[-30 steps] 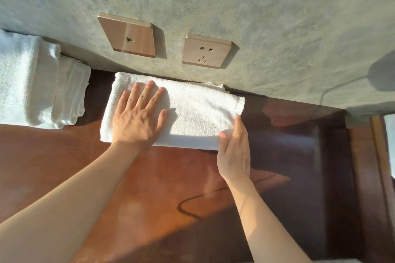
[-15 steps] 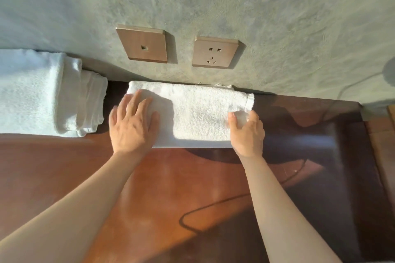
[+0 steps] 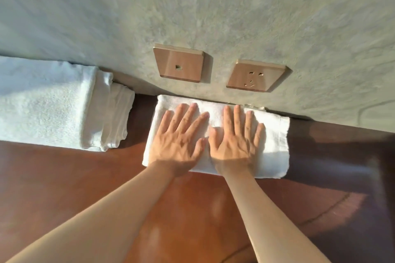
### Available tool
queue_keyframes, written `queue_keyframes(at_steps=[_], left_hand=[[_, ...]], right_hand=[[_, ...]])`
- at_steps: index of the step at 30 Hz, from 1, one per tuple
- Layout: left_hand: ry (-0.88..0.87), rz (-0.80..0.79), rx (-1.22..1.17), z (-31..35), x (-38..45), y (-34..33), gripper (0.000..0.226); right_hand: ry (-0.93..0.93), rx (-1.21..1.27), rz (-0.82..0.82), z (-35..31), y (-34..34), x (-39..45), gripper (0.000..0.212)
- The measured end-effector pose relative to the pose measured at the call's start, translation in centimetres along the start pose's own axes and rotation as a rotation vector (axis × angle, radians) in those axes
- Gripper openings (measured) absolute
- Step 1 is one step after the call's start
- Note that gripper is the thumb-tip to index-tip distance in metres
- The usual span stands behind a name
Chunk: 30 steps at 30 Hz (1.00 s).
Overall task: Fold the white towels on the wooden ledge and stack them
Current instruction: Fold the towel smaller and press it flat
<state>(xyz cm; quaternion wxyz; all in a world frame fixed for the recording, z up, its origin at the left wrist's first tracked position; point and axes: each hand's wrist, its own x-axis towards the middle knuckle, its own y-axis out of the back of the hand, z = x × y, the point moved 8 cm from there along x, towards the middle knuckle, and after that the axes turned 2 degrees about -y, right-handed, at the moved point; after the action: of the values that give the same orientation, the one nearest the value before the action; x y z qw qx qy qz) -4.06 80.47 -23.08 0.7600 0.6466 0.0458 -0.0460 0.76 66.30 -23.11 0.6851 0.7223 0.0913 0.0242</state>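
A folded white towel [image 3: 275,151] is laid flat on the wooden ledge [image 3: 64,188], its far long edge set against the grey plaster wall [image 3: 213,6]. Both hands are spread on top of this towel. The left hand [image 3: 179,141] is pressed palm-down on the towel's left half, and the right hand [image 3: 237,143] is pressed palm-down just beside it, nearer the towel's middle; the two thumbs are almost touching. No grip is formed by either hand: the fingers are held straight and fanned wide, and nothing is pinched or curled round. The towel's right end is left uncovered, and a stitched hem can be seen there. To the left of the towel, apart from it across a strip of dark wood, a stack of folded white towels [image 3: 42,109] is placed on the same ledge, also against the wall, with its layered ends turned toward the pressed towel. Above the towel, two tan wall plates are mounted on the wall: a switch plate [image 3: 179,64] over the towel's left part and a socket plate [image 3: 255,74] over its right part. The ledge near the forearms is lit by warm sunlight.
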Motion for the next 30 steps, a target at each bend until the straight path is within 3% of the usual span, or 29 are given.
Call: queue_keyframes(at_steps=[5, 8, 11, 14, 17, 19, 21, 26, 30], left_hand=[[-0.012, -0.029, 0.035, -0.2, 0.6, 0.2, 0.064], [-0.012, 0.008, -0.172, -0.6, -0.4, 1.1, 0.059], [0.26, 0.166, -0.355, -3.7, -3.7, 2.5, 0.044], [0.505, 0.168, -0.595, -5.5, -5.9, 2.5, 0.042], [0.801, 0.137, -0.83, -6.2, -5.4, 2.4, 0.05], [0.972, 0.093, -0.816, -6.7, -5.1, 2.0, 0.068], [1.081, -0.039, -0.777, -7.2, -4.9, 1.5, 0.071], [0.999, -0.185, -1.005, -7.2, -5.0, 2.5, 0.06], [0.826, -0.161, -0.987, -8.5, -7.6, 5.5, 0.079]], right_hand=[[0.009, -0.003, -0.035, -0.2, 0.3, 0.3, 0.073], [0.075, 0.127, -0.121, 0.2, 0.4, 0.2, 0.071], [-0.018, 0.391, -0.023, 2.8, 2.3, -0.1, 0.063], [-0.259, 0.393, 0.07, 7.2, 4.3, -0.5, 0.063], [-0.592, 0.57, -0.097, 11.3, 3.5, -0.5, 0.064], [-0.73, 0.696, -0.177, 12.7, 2.7, -0.6, 0.054], [-0.782, 0.824, -0.216, 13.6, 2.2, -0.6, 0.052], [-0.849, 1.085, -0.435, 13.4, 2.0, -2.5, 0.046], [-0.959, 1.277, -0.457, 11.3, 2.7, -6.3, 0.054]])
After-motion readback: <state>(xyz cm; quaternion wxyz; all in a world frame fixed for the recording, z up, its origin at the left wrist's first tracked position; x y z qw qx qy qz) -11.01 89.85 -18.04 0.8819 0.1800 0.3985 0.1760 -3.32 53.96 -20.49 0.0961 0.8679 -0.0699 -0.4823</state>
